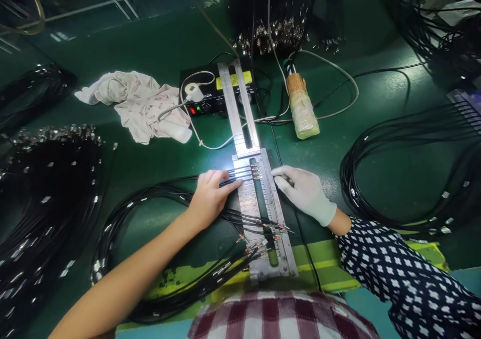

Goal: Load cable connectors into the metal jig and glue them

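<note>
A metal slotted jig (250, 203) lies on the green table, with several black cables (242, 170) side by side across its upper part. Their stripped, coloured ends reach over the slot. My left hand (214, 193), bare, presses cables between thumb and fingers at the jig's left edge. My right hand (302, 188), in a white glove, has its fingers bent together at the jig's right edge; whatever they pinch is hidden. Lower on the jig rest loose cable ends (276, 228), some with orange and red wires. A coiled cable bundle (124, 203) runs from them round to the left.
Behind the jig sits a black control box (205, 106) with a second metal jig (235, 108) leaning on it. A wrapped-handle tool (302, 108), a crumpled cloth (131, 101) and cable piles (48, 203) lie around. Another cable coil (353, 188) is at right.
</note>
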`<state>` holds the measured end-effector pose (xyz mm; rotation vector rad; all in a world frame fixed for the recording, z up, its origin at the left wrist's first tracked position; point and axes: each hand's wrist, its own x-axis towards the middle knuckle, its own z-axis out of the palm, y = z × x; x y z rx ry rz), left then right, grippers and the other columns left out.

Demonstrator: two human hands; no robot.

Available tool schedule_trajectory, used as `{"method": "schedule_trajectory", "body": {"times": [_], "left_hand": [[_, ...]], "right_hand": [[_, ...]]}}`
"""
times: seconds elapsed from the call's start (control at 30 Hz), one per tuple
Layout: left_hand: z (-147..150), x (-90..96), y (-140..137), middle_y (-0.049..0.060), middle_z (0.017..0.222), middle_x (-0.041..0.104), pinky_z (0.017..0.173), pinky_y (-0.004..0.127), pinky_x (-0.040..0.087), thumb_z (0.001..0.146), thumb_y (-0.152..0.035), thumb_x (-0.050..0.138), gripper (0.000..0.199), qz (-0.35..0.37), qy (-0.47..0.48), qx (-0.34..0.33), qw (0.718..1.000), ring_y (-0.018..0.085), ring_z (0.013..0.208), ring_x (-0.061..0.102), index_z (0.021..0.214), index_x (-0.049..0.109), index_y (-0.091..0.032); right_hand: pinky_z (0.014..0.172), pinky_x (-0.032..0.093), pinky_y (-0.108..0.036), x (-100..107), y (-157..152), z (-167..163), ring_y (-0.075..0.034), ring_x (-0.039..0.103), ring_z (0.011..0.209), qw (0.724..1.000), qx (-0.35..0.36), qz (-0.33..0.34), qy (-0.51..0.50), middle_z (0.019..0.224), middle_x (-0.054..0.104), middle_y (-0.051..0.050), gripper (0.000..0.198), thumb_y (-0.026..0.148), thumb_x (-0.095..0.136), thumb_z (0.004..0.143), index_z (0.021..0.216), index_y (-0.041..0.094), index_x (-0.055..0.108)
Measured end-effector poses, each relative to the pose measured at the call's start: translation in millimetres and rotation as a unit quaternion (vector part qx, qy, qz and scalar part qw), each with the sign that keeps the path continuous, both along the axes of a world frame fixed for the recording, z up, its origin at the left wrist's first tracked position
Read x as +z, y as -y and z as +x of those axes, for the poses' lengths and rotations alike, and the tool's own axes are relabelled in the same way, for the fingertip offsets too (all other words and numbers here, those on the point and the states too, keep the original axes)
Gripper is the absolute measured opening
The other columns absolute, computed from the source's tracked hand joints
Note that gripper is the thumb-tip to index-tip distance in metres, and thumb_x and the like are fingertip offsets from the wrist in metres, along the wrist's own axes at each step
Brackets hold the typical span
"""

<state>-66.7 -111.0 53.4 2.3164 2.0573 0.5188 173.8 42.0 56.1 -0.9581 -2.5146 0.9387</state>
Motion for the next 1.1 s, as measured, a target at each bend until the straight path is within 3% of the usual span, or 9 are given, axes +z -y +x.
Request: {"method": "schedule_trajectory", "body": {"times": [0.13,0.3,0.4,0.5,0.8,0.97,1.1], "left_hand": [[9,-0.4,11,0.006,0.088,0.060,0.069,0.032,0.031,0.098,-0.015,0.042,0.041,-0.066,-0.006,0.033,0.997,0.020,0.081,0.047,0.132,0.060,-0.028],[7,19.8,17,0.006,0.100,0.063,0.081,0.035,0.035,0.102,-0.025,0.038,0.040,-0.155,0.076,0.015,0.985,0.020,0.092,0.053,0.140,0.049,-0.025],[-2,39.8,27,0.005,0.107,0.063,0.093,0.036,0.038,0.101,-0.034,0.046,0.032,-0.240,0.156,-0.053,0.957,0.020,0.101,0.055,0.131,0.050,-0.024],[-9,51.3,36,0.004,0.106,0.062,0.093,0.035,0.040,0.101,-0.030,0.046,0.019,-0.286,0.152,-0.069,0.944,0.019,0.102,0.054,0.112,0.059,-0.023],[-19,41.8,39,0.003,0.095,0.063,0.081,0.026,0.048,0.101,-0.028,0.046,0.020,-0.240,0.197,-0.052,0.949,0.015,0.090,0.059,0.100,0.065,-0.022],[-25,49.3,46,0.003,0.097,0.063,0.082,0.025,0.049,0.100,-0.025,0.046,0.013,-0.217,0.231,-0.032,0.948,0.014,0.091,0.060,0.100,0.059,-0.021],[-12,50.6,39,0.003,0.093,0.057,0.078,0.027,0.046,0.100,-0.022,0.044,0.009,-0.175,0.184,-0.018,0.967,0.015,0.087,0.054,0.100,0.053,-0.020]], "right_hand": [[0.067,0.040,-0.028,0,0,-1,-0.016,0.061,0.068,1.000,-0.004,-0.001,-0.001,0.072,0.067,0.004,0.018,0.029,0.054,0.095,0.103,0.028,0.069],[0.066,0.040,-0.028,1,1,-1,-0.016,0.060,0.067,1.000,-0.010,0.002,-0.006,0.069,0.065,0.005,0.019,0.029,0.054,0.095,0.102,0.027,0.071],[0.066,0.040,-0.028,1,1,0,-0.016,0.060,0.067,1.000,-0.006,0.006,-0.010,0.068,0.065,0.004,0.019,0.027,0.054,0.094,0.102,0.027,0.071],[0.067,0.041,-0.028,0,1,0,-0.016,0.061,0.067,1.000,-0.004,0.014,-0.012,0.070,0.067,0.004,0.019,0.029,0.053,0.094,0.102,0.027,0.071],[0.068,0.041,-0.028,-2,1,0,-0.016,0.061,0.068,1.000,-0.007,0.012,-0.013,0.070,0.066,0.005,0.018,0.028,0.054,0.094,0.101,0.027,0.071],[0.068,0.040,-0.027,-2,0,1,-0.015,0.061,0.068,1.000,-0.002,0.006,-0.011,0.072,0.066,0.005,0.017,0.029,0.054,0.095,0.101,0.028,0.070],[0.067,0.039,-0.027,0,0,-1,-0.015,0.060,0.067,1.000,-0.006,-0.001,-0.010,0.069,0.065,0.005,0.016,0.028,0.054,0.095,0.100,0.027,0.070]]}}
